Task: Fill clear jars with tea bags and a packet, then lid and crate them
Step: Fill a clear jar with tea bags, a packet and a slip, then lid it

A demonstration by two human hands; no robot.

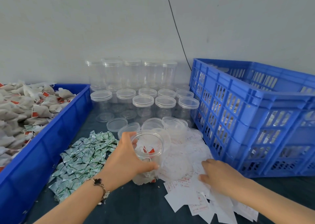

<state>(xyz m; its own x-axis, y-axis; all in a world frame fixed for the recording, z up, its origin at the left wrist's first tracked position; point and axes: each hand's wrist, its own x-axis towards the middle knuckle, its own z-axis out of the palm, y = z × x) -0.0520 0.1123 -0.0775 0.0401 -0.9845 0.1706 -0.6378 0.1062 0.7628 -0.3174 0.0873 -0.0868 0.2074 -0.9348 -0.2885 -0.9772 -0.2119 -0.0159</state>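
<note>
We see an open clear jar (148,148) standing on the dark table (136,205), partly filled with tea bags (148,150) whose red tags show through the wall. Our left hand (127,157) grips it, fingers curled round its far side and thumb across the near wall. Our right hand (219,174) rests on a heap of white paper slips (190,196) just right of the jar; we cannot tell whether its fingertips pinch a slip. Green-and-white packets (81,157) lie piled to the left. Loose lids (117,124) and empty lidded jars (143,103) stand behind. A blue tray (51,138) of tea bags sits far left, a blue crate (255,121) right.
</note>
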